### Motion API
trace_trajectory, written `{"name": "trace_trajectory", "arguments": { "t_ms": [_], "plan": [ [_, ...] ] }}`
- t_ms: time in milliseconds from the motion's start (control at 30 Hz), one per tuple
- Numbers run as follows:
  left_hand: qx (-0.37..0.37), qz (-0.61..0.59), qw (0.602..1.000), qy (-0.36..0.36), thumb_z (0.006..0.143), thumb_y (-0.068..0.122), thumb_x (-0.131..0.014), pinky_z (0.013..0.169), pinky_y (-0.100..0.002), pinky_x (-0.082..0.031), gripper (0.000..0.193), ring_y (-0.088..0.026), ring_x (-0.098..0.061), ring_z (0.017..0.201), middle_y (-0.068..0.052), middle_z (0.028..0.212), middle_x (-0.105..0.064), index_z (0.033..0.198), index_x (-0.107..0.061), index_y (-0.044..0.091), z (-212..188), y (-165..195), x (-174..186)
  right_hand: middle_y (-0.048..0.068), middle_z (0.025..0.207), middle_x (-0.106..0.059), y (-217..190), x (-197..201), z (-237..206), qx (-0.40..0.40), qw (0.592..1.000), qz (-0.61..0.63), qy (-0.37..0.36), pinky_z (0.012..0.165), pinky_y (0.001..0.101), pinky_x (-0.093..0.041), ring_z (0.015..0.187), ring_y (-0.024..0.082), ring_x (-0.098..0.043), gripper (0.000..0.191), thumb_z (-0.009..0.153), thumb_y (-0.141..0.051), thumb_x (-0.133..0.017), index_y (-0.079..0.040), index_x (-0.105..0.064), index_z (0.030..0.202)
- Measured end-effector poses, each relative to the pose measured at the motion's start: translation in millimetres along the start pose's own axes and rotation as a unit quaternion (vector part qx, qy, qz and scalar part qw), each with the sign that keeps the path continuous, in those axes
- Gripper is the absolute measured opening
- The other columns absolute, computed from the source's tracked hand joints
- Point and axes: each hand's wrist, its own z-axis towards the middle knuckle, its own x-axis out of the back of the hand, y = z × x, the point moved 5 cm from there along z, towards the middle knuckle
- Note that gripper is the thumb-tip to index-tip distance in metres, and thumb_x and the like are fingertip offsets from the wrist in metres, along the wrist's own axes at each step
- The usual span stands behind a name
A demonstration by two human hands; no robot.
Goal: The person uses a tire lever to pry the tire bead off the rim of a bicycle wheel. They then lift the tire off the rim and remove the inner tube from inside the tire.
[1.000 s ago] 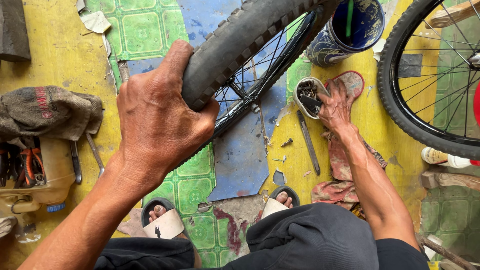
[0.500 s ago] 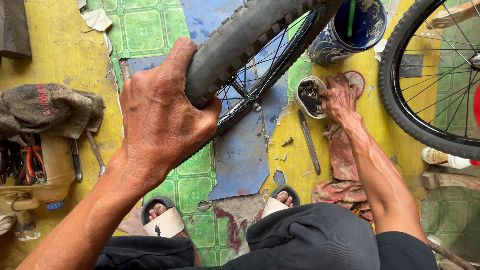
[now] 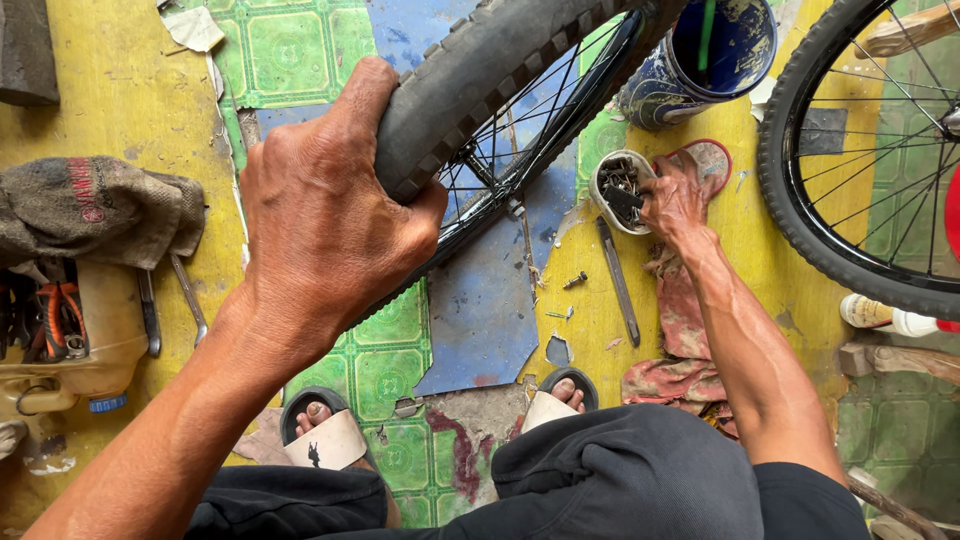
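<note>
**A:** Head view first. Around the hands?

**B:** Patchy floor (image 3: 120, 110) of yellow, green and blue. At nine o'clock a dirty grey cloth (image 3: 95, 205) draped over a tan tool holder (image 3: 75, 340) with pliers and spanners sticking out. At three o'clock a second bicycle wheel (image 3: 860, 160), upright, spokes showing. At six o'clock two sandalled feet (image 3: 325, 435) and dark trousers. Near centre a flat metal bar (image 3: 618, 282) lying on the yellow, a loose bolt (image 3: 575, 281) just beside it, and a stained red rag (image 3: 680, 330) under the right forearm.

**A:** Anything in the way?

**B:** Left hand (image 3: 325, 215) and forearm covering the lower part of the knobby tyre (image 3: 500, 75).

**A:** Tyre's line?

**B:** Running from seven o'clock up to one o'clock, tread toward the camera, rim and spokes behind it on the right side. Located at upper centre, off the floor.

**A:** Fingers?

**B:** Left: clenched over the tyre's tread, thumb on the near side. Right hand (image 3: 672, 200): reaching into a small white tub (image 3: 620, 190), fingertips down among the contents; clenched or released, cannot tell.

**A:** Containers?

**B:** White tub at two o'clock, filled with dark small metal parts. Just beyond it, a blue bucket (image 3: 715, 60) with a green stick standing inside.
</note>
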Motion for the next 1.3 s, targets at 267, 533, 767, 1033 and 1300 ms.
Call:
{"name": "trace_trajectory", "arguments": {
  "t_ms": [267,533,767,1033,1300],
  "plan": [
    [0.037,-0.028,0.998,-0.031,0.080,0.017,-0.073,0.062,-0.052,-0.052,0.035,-0.040,-0.070,0.065,-0.014,0.075,-0.071,0.109,-0.056,0.011,1,-2,-4,0.015,0.147,-0.057,-7,-3,-11,0.113,0.990,-0.012,0.087,0.107,0.0715,-0.029,0.148,0.035,-0.041,0.038,0.080,-0.002,-0.063,0.001,-0.069,0.117],
    [-0.004,-0.006,1.000,0.008,0.078,0.017,-0.077,0.062,-0.055,-0.050,0.040,-0.044,-0.069,0.071,-0.015,0.079,-0.072,0.110,-0.055,0.010,3,-3,-2,0.017,0.101,-0.068,2,17,-15,0.034,0.989,0.056,0.133,0.081,0.0453,-0.053,0.093,0.027,-0.064,0.007,0.103,-0.006,-0.058,-0.001,-0.062,0.102],
    [-0.006,-0.009,1.000,0.005,0.078,0.015,-0.077,0.060,-0.052,-0.051,0.038,-0.039,-0.070,0.065,-0.015,0.075,-0.071,0.109,-0.054,0.010,9,-6,-6,0.010,0.086,-0.071,-84,39,-58,0.109,0.919,0.332,0.183,0.052,0.0269,-0.057,0.065,0.013,-0.067,0.006,0.098,-0.003,-0.065,-0.001,-0.064,0.104],
    [0.016,-0.030,0.999,0.002,0.076,0.013,-0.076,0.054,-0.051,-0.051,0.037,-0.036,-0.069,0.057,-0.013,0.068,-0.069,0.104,-0.052,0.011,16,-6,-15,0.012,0.095,-0.073,-165,66,-56,0.159,0.909,0.363,0.132,0.056,0.0255,-0.062,0.076,0.015,-0.073,0.016,0.091,0.001,-0.071,0.000,-0.067,0.107],
    [0.011,-0.046,0.999,0.025,0.073,0.015,-0.077,0.058,-0.057,-0.051,0.042,-0.046,-0.068,0.066,-0.017,0.070,-0.070,0.105,-0.052,0.011,18,-8,-15,0.010,0.100,-0.073,-202,77,-56,0.200,0.916,0.329,0.115,0.066,0.0255,-0.064,0.085,0.017,-0.074,0.021,0.089,0.003,-0.071,-0.002,-0.069,0.109]
  ]
}}
